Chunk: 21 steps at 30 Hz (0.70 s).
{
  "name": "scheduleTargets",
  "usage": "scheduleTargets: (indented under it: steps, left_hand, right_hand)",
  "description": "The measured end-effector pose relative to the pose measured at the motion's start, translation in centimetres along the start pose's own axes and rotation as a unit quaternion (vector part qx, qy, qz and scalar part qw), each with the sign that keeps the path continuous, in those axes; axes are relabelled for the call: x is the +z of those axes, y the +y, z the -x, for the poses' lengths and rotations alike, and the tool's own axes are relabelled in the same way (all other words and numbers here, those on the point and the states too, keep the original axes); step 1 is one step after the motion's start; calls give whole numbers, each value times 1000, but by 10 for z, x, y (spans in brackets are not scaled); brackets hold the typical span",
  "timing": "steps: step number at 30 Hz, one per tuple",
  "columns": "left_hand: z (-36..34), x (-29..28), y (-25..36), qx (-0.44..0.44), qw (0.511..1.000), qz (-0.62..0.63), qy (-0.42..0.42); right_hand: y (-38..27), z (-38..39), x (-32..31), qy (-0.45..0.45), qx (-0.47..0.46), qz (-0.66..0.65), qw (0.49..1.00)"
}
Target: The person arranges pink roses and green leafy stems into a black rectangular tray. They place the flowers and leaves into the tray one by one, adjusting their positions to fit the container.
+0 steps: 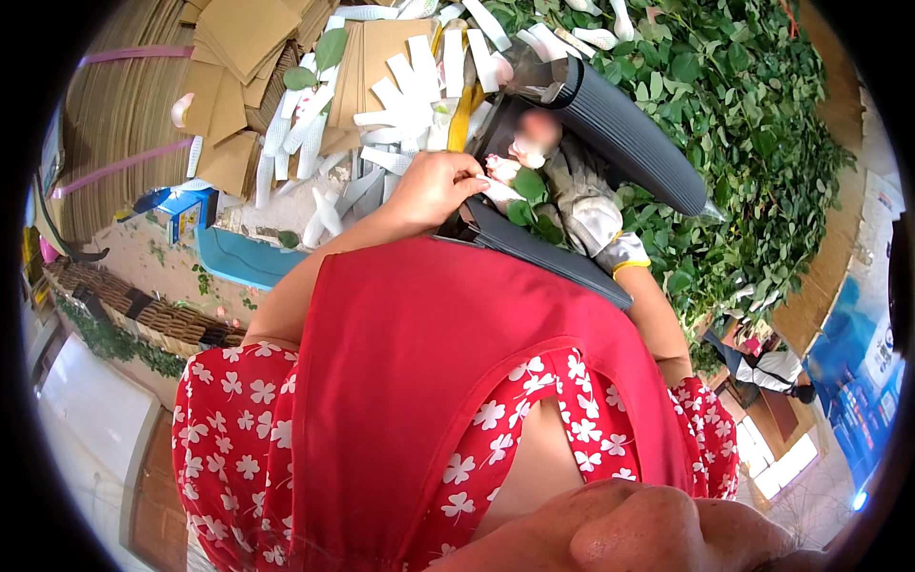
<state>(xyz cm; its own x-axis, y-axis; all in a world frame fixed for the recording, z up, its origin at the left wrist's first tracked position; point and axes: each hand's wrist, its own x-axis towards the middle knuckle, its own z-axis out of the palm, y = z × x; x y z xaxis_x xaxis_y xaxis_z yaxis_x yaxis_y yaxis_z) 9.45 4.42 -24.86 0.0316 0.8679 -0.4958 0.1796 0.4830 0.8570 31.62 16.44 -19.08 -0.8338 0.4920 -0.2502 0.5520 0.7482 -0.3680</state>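
Observation:
Pale pink roses (502, 170) with green leaves lie between two dark ribbed panels, a far one (634, 143) and a near one (548, 250) against my apron. My bare left hand (440, 194) is at the left end of the near panel, thumb and finger pinched together beside the blooms. What is between those fingertips is too small to make out. My right hand (593, 214), in a grey-white glove with a yellow cuff edge, is closed against the leafy side of the roses. Its fingers are partly hidden.
White foam net sleeves (419, 71) lie scattered over brown cardboard sheets (243, 38) beyond my left hand. Strapped cardboard stacks (133, 124) stand far left, above a blue tray (238, 257). A large heap of green foliage (734, 143) fills the right side.

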Motion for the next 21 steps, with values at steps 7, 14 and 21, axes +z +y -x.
scheduleTargets:
  steps: [7, 14, 21]
  left_hand:
    - [27, -68, -14, 143, 926, -283, 205]
    - [-3, -24, 18, 275, 945, -179, -11]
    - [-41, -1, -10, 351, 928, -116, -47]
  right_hand:
    - [0, -6, 3, -16, -7, -8, 1000]
    - [6, -3, 3, -39, 17, -53, 998]
    - [-21, 19, -85, -33, 78, -98, 992]
